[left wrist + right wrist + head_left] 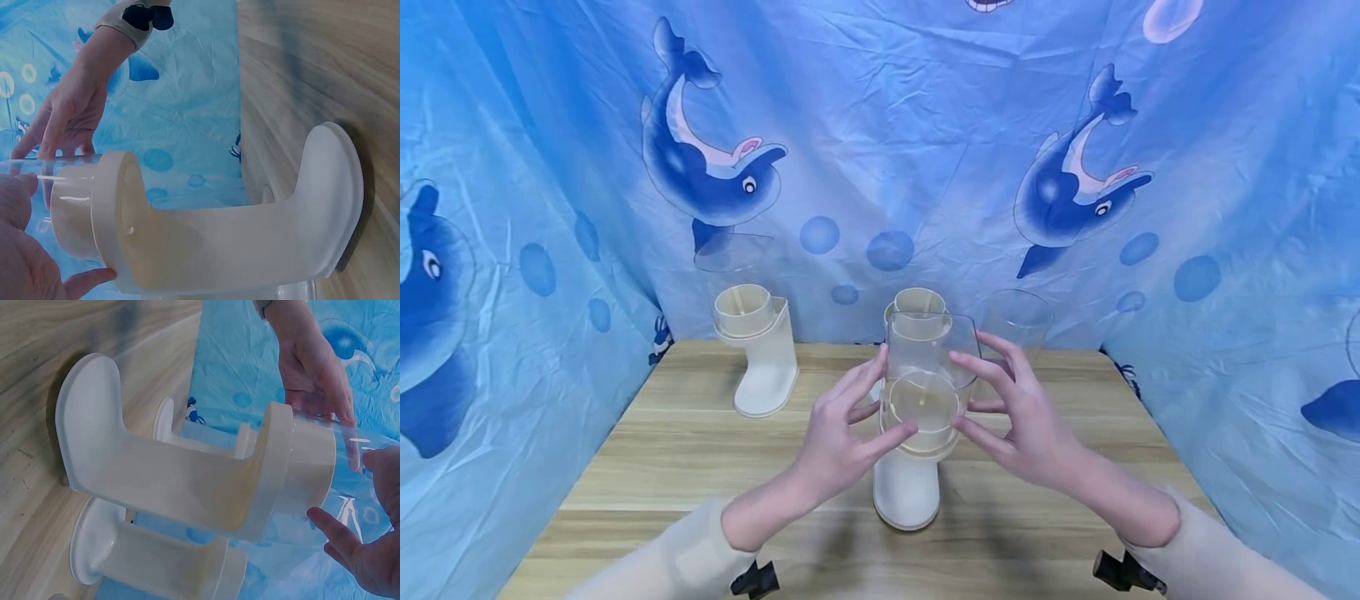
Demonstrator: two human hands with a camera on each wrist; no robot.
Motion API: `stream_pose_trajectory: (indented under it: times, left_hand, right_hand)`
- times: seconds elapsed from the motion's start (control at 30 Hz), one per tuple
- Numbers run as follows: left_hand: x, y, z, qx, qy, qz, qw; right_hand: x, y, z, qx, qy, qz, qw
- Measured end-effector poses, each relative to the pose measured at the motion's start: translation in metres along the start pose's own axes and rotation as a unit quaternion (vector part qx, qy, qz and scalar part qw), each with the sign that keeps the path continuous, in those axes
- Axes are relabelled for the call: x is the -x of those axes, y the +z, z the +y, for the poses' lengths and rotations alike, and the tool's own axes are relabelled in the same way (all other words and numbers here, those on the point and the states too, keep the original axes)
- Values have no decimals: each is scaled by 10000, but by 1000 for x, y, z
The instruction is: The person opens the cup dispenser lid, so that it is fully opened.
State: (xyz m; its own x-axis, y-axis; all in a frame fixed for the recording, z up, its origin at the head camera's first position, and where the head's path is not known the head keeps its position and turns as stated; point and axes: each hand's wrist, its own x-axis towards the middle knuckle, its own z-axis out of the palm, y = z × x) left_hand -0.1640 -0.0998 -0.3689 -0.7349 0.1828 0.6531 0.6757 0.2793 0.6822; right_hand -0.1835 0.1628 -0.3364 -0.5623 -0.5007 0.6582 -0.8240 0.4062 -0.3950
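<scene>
Between both hands stands a clear plastic container [932, 342], its lower end around the round collar [75, 209] of a white stand [906, 492]. The stand is upright on the table, with a curved neck and a rounded foot. My left hand [842, 429] grips the container from the left; its thumb lies on the front, low near the collar. From the right, my right hand [1026, 417] holds the same container with spread, bent fingers. In the right wrist view, a fingertip [319, 515] touches the clear wall beside the collar.
A second white stand [767, 358] is at the back left, with a faint clear container [730, 252] over its collar. Behind the held container shows another stand's collar [919, 302]. Another clear container [1018, 310] stands behind my right hand. Blue dolphin-print cloth [880, 125] surrounds the wooden table [677, 467].
</scene>
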Motion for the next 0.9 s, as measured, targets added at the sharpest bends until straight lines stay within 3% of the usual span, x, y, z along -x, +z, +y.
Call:
stream_pose_trajectory:
  times: [0.3,0.63,0.9]
  left_hand:
    - [9,5,-10,139,-48,83,9999]
    - [11,5,-11,137,-73,41,9999]
    - [11,5,-19,28,123,72,9999]
  right_hand:
    - [5,5,5,-97,-30,-118,9999]
    - [5,5,6,-137,-71,-98,9998]
    - [3,3,11,-274,-139,-87,9995]
